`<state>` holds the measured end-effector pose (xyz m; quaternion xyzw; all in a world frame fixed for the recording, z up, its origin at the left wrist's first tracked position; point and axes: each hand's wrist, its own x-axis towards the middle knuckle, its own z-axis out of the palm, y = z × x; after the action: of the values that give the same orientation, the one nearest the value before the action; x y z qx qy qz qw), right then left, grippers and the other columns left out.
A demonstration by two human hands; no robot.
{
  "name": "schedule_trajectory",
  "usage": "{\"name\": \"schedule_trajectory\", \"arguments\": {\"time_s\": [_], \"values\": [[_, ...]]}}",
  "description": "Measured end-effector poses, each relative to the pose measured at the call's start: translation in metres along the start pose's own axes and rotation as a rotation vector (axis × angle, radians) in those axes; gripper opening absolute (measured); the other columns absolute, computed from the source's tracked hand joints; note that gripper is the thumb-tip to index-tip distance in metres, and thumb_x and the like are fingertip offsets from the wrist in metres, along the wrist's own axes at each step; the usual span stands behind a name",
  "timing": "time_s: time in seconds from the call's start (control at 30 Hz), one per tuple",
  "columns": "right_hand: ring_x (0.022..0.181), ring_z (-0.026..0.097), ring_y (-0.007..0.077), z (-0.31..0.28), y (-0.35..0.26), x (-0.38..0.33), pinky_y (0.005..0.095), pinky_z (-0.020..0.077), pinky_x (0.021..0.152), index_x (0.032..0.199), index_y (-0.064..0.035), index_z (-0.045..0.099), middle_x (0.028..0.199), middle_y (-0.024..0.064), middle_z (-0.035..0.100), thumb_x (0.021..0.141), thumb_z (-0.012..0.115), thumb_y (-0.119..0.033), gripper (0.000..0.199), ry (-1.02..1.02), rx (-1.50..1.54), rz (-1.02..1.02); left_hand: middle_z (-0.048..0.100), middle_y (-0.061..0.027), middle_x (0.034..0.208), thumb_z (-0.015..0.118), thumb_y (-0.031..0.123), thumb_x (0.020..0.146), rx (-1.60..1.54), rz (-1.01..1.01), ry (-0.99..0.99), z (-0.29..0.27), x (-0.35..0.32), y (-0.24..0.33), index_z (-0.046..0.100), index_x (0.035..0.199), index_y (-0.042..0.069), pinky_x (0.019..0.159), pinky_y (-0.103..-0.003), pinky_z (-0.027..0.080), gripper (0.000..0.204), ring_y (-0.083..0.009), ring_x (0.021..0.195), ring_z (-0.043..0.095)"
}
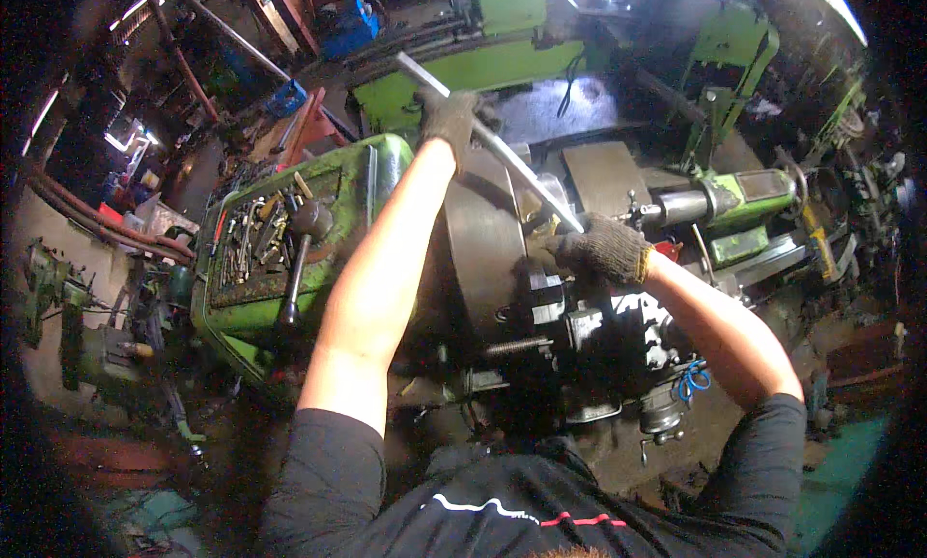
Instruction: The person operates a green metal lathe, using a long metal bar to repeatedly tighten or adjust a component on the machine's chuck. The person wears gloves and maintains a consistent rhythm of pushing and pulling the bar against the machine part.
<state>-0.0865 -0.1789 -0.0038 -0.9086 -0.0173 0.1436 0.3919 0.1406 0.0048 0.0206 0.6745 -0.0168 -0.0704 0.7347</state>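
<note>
A long, straight, pale metal bar (517,170) slants over the lathe, from far left down toward near right. My left hand (450,124), in a dark knit glove, is closed around it near the far end. My right hand (606,249), gloved the same way, is closed at the bar's near end; its fingertips are partly hidden. Below the bar is the large, dark, round chuck (481,254) of the lathe. A wide grey metal cylinder (601,177) lies to the chuck's right, beyond my right hand.
On the green headstock (241,317) at left, a tray holds several loose tools (256,235), and a lever (305,254) with a round hub stands there. The tailstock (753,193) is at right. Blue-handled scissors (693,379) hang near my right forearm. Green machinery (531,68) stands behind.
</note>
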Motion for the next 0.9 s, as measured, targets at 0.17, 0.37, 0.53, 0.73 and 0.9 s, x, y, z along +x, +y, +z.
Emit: {"name": "schedule_trajectory", "arguments": {"time_s": [0.17,0.37,0.53,0.73,0.9], "values": [[0.083,0.076,0.0278,0.003,-0.028,-0.008,0.0421,0.0594,0.077,0.122,-0.0078,0.079,0.097,0.0159,0.080,0.094,0.076,-0.051,0.052,-0.001,0.259,0.097,0.066,-0.0212,0.091,0.062,0.005,0.096,0.015,-0.047,0.017,-0.014,0.026,-0.004,0.028,0.126,0.012,0.044,-0.047,0.058,0.045,-0.0309,0.061,0.071],[0.102,0.075,0.0477,0.070,-0.025,-0.018,0.0542,0.0576,0.091,0.122,-0.0028,0.075,0.107,0.0291,0.076,0.099,0.072,-0.040,0.044,0.399,0.536,0.067,0.065,-0.0179,0.088,0.062,0.008,0.100,0.470,0.107,-0.299,0.068,0.029,0.018,0.034,0.124,0.008,0.051,-0.052,0.059,0.037,-0.0289,0.066,0.070],[0.104,0.070,0.0542,0.113,-0.054,-0.010,0.0581,0.0542,0.092,0.111,0.0048,0.071,0.106,0.0342,0.073,0.101,0.069,-0.040,0.046,0.620,0.683,0.195,0.071,-0.0274,0.114,0.071,0.022,0.098,1.000,0.283,-0.402,0.115,0.034,0.007,0.037,0.147,-0.005,0.105,-0.055,0.058,0.066,-0.0424,0.109,0.075],[0.110,0.069,0.0516,0.123,-0.022,0.001,0.0551,0.0536,0.096,0.115,0.0016,0.072,0.115,0.0319,0.072,0.103,0.070,-0.036,0.040,0.854,0.631,-0.029,0.065,-0.0476,0.129,0.066,0.024,0.094,1.314,0.313,-0.320,0.100,-0.042,0.020,0.023,0.157,-0.017,0.113,-0.058,0.053,0.087,-0.0573,0.124,0.069],[0.114,0.069,0.0440,0.024,-0.009,0.023,0.0494,0.0531,0.102,0.126,-0.0033,0.073,0.121,0.0248,0.073,0.103,0.073,-0.035,0.040,1.294,0.326,-0.204,0.073,-0.0393,0.119,0.064,0.035,0.095,1.643,0.566,-0.205,0.057,-0.119,-0.018,0.026,0.161,-0.017,0.104,-0.060,0.055,0.092,-0.0550,0.114,0.073]]}}
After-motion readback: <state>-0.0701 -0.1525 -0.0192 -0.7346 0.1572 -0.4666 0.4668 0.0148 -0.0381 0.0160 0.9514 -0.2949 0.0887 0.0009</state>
